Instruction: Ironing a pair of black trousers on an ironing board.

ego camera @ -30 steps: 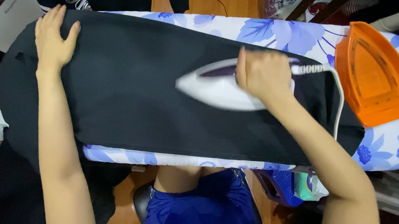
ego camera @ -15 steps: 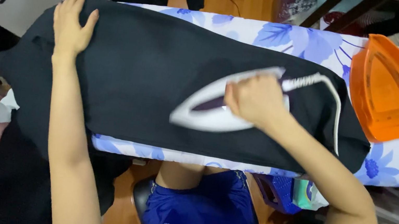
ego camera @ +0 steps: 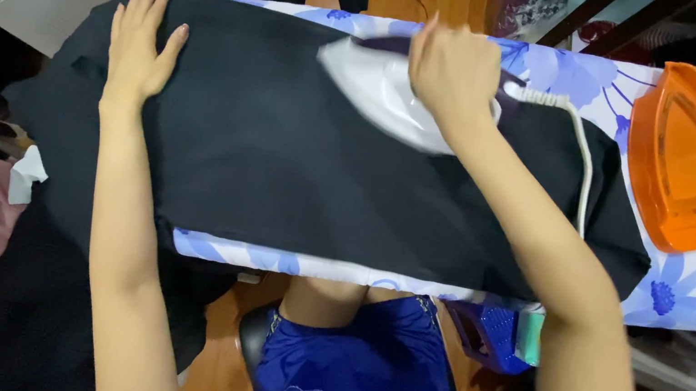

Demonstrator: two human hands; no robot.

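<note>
1. The right hand is wrapped around the handle of a smooth white iron with a pointed tip, at the far edge of the board.
2. The iron sits on a flat, matte black cloth that covers most of the board's length and hangs off its left end.
3. The left hand lies open and flat, fingers spread, pressing the cloth at its far left.
4. A ribbed white cord runs from the iron's rear and curves near across the cloth.
5. The ironing board has a white cover printed with blue flowers.
6. An orange, glossy plastic iron rest, shaped like an iron's sole, sits on the board's right end.
</note>
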